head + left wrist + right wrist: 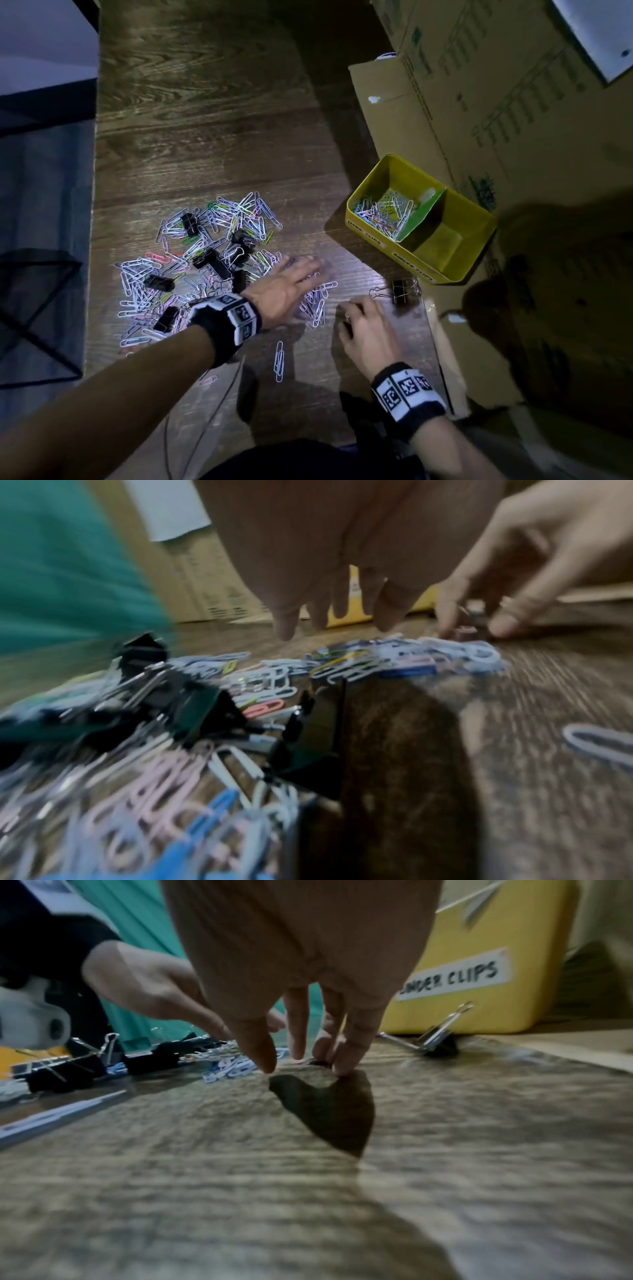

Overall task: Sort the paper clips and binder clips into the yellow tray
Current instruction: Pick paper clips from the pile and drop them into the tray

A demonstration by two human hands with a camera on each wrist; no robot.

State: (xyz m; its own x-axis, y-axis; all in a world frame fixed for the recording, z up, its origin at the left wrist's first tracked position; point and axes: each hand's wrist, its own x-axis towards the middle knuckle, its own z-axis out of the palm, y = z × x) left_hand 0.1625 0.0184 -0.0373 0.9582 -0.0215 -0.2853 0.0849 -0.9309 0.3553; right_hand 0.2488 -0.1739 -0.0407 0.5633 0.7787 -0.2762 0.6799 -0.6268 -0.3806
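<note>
I see my right hand (301, 988) with fingertips (263, 1061) down on the wooden table (342, 1177). My left hand (147, 985) reaches over the paper clips (229, 1066). A binder clip (438, 1042) lies just beside the yellow tray (496, 934).

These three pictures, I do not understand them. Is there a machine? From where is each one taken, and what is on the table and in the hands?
There is no machine, only a person with two bare hands and a camera band on each wrist. The big picture comes from a camera on the head, looking down. The other two look along each hand from the wrist.

On the wooden table lies a pile of paper clips mixed with black binder clips. The yellow tray on the right has two compartments: one holds paper clips, the other looks empty. One binder clip lies alone beside the tray.

The left hand rests flat, fingers spread, over paper clips. The right hand touches the table with its fingertips around something small and dark; what it is, I cannot tell.
</note>
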